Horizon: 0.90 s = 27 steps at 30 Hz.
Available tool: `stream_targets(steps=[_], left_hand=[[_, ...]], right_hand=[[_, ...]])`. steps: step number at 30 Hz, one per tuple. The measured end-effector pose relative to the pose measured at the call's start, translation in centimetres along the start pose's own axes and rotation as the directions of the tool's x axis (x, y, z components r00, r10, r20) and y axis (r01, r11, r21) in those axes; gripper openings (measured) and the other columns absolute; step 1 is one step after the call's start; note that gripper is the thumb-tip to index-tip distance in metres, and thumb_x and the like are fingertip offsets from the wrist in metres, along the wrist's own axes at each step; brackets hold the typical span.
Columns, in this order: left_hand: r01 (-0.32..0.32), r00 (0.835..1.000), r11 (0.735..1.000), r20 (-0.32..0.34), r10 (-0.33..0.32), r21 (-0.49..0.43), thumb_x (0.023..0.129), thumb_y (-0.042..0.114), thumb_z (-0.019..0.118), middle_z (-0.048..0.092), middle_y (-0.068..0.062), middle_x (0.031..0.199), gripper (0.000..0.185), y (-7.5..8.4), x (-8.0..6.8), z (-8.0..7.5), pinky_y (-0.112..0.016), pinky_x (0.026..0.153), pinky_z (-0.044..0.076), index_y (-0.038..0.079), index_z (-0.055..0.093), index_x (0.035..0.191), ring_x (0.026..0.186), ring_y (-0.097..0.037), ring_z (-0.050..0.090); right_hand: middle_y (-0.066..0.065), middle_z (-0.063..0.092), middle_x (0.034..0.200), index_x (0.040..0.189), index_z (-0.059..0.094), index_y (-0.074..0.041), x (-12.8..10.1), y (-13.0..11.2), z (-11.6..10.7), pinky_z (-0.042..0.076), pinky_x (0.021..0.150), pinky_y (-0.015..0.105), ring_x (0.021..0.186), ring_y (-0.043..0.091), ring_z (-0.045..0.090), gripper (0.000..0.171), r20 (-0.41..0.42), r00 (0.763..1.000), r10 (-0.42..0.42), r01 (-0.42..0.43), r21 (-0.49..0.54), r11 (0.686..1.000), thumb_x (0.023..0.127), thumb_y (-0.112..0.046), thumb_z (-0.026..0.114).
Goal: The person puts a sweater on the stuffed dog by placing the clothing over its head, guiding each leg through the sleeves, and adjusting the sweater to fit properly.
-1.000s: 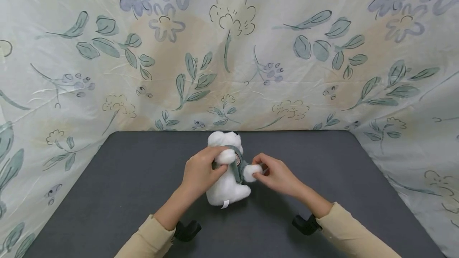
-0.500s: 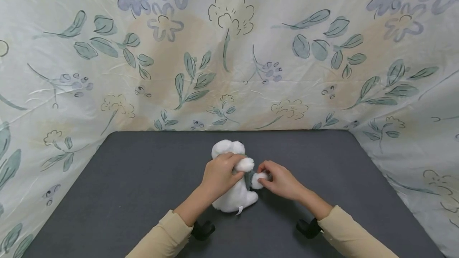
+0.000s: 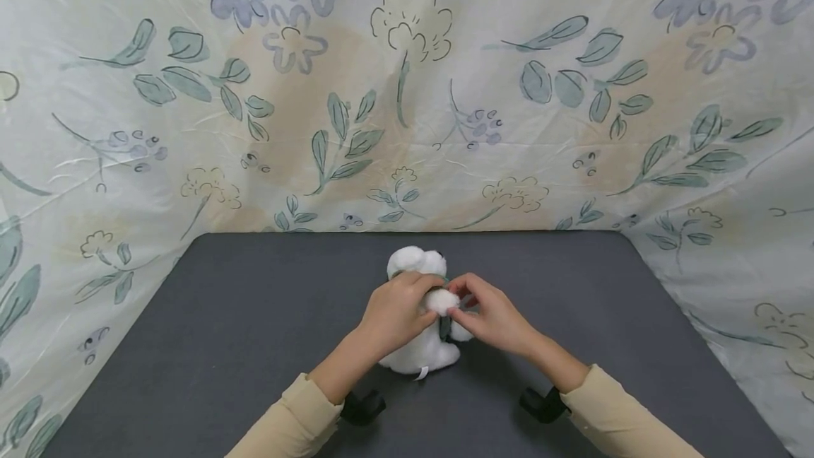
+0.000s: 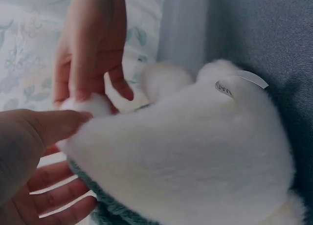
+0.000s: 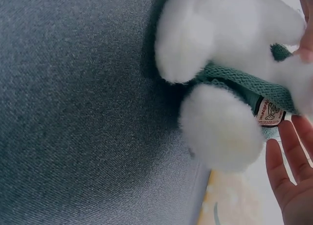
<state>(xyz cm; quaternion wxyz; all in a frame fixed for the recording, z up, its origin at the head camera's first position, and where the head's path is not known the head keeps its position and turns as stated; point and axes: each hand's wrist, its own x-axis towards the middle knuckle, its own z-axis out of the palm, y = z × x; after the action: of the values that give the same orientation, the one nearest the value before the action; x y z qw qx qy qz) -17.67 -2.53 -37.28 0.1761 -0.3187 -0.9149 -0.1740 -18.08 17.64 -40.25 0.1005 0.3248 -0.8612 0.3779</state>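
A white stuffed animal [image 3: 420, 353] sits upright on the dark table, turned to the right, with a green knit garment [image 5: 249, 83] bearing a small label [image 5: 270, 112]. My left hand [image 3: 394, 306] holds its near arm from behind, thumb in front and fingers mostly behind the toy. At the end of that arm, my right hand [image 3: 496, 313] pinches the white paw [image 3: 441, 301] between thumb and index finger. The other fingers of the right hand are spread in the right wrist view. The far paw [image 5: 222, 129] hangs loose below. Much of the toy's chest is hidden by both hands.
The dark grey table [image 3: 267, 316] extends around the toy. Behind and beside it hangs a floral cloth [image 3: 445, 90]. A white tag [image 4: 249, 79] sticks out from the toy's lower back. Black wrist straps [image 3: 543, 405] are at both cuffs.
The stuffed animal has shifted right and turned slightly. My right hand has let go of the far paw and now pinches the near one, while my left hand keeps holding the near arm.
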Motion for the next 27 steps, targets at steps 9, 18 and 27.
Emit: stream_targets(steps=[9,18,27], left_hand=[[0.122,0.976,0.991,-0.176,-0.13,-0.057,0.074,0.028,0.078,0.062,0.003,0.101,0.035,-1.5,-2.1,-1.2,-0.03,0.063,0.05,0.02,0.065,0.106,0.089,-0.016,0.06],[0.326,0.944,0.945,-0.045,-0.326,-0.01,0.073,0.036,0.077,0.061,0.002,0.1,0.036,-3.0,-4.1,0.1,-0.03,0.057,0.048,0.019,0.066,0.104,0.086,-0.017,0.059],[0.282,0.956,0.959,-0.079,-0.281,0.0,0.074,0.032,0.077,0.062,0.001,0.099,0.034,-3.6,-3.8,2.2,-0.028,0.056,0.048,0.015,0.069,0.102,0.082,-0.016,0.06]], right_hand=[[-0.004,0.058,0.103,0.105,0.052,-0.017,0.0,-0.2,0.3,0.052,0.074,0.032,0.087,0.009,0.059,0.025,0.068,0.997,0.046,-0.047,0.014,0.999,0.085,-0.017,0.067],[-0.003,0.056,0.107,0.132,0.047,-0.013,0.2,-0.3,-0.1,0.05,0.077,0.035,0.095,0.01,0.054,0.051,0.146,0.988,0.054,-0.054,-0.003,0.999,0.085,-0.018,0.066],[0.005,0.046,0.133,0.116,0.057,-0.014,1.1,-0.3,-0.6,0.047,0.083,0.036,0.111,0.018,0.051,0.035,0.233,0.969,-0.083,0.097,-0.051,0.994,0.083,-0.018,0.069]])
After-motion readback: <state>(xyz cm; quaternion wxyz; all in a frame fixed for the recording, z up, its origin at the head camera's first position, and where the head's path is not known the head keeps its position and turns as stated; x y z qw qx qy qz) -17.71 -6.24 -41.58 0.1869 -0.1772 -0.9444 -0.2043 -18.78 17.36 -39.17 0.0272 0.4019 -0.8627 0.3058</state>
